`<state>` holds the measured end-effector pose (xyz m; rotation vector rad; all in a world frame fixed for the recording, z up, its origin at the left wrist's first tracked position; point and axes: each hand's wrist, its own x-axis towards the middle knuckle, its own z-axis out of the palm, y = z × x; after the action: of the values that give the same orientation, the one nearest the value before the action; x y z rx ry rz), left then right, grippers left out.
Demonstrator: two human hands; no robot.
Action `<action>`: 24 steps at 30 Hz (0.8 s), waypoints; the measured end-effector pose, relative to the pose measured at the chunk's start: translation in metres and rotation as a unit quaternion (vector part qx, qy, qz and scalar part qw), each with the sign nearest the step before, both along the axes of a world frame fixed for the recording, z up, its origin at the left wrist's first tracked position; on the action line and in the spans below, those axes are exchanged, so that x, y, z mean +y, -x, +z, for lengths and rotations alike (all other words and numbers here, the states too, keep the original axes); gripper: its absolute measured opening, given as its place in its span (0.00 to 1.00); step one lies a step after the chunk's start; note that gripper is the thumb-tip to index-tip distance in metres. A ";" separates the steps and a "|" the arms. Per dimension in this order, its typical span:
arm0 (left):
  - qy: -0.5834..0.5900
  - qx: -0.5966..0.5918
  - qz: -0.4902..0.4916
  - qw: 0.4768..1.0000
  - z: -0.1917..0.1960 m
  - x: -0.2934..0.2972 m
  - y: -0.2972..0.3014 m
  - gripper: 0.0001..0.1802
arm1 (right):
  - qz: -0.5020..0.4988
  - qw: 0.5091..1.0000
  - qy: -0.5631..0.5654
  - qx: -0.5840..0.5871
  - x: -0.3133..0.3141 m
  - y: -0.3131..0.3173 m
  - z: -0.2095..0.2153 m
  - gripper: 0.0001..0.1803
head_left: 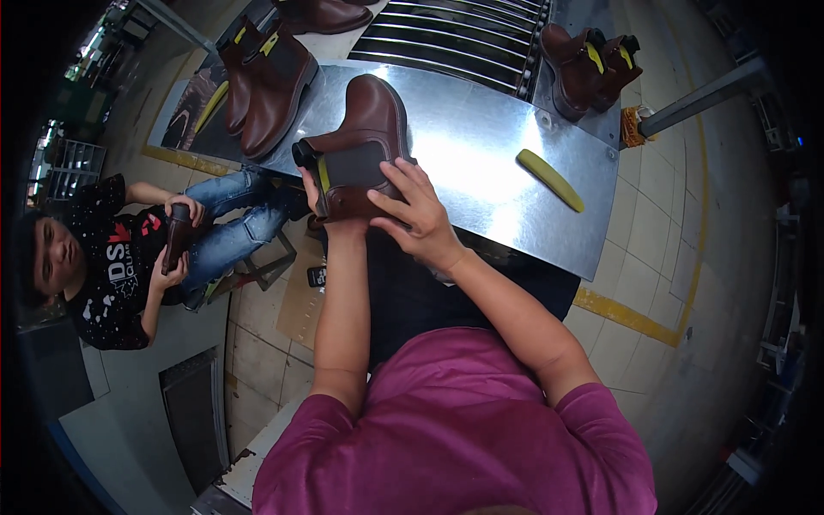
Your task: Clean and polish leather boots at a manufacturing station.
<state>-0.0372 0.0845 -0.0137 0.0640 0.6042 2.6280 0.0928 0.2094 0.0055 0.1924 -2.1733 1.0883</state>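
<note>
A brown ankle boot [369, 120] with a dark elastic side panel lies on its side, its toe pointing away from me. It is above the near edge of the metal table. My left hand [314, 192] holds it by the shaft, next to the top opening and a yellow-green strip; most of that hand's fingers are hidden behind the boot. My right hand [421, 215] rests on the boot's side, with its fingers stretched out and apart over the leather and the edge of the elastic.
On the metal table [463, 163], a long olive-green strip [550, 180] lies at right. Brown boots [279, 90] stand at left, and another pair [584, 73] at far right. A metal roller conveyor [455, 39] adjoins the far side. At left, a seated co-worker [112, 257] holds a dark brown item.
</note>
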 end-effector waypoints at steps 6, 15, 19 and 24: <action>-0.075 -0.040 0.037 0.996 -0.001 -0.006 -0.041 0.47 | -0.038 0.999 -0.002 0.010 0.002 -0.010 0.002 0.28; 0.366 0.099 0.191 0.906 0.028 0.012 -0.063 0.17 | 0.075 0.997 0.004 -0.025 0.013 -0.024 0.015 0.19; 0.255 0.034 0.120 0.959 0.014 -0.037 -0.082 0.28 | -0.047 0.982 0.152 -0.105 0.024 -0.027 0.003 0.18; 0.265 0.072 0.052 0.960 -0.010 -0.090 -0.133 0.34 | 0.075 0.785 0.565 -0.243 0.048 0.001 0.012 0.50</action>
<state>0.0958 -0.0056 -0.0238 0.0594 1.3720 2.4805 0.0915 0.2577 0.0172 -0.5261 -1.4930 2.5314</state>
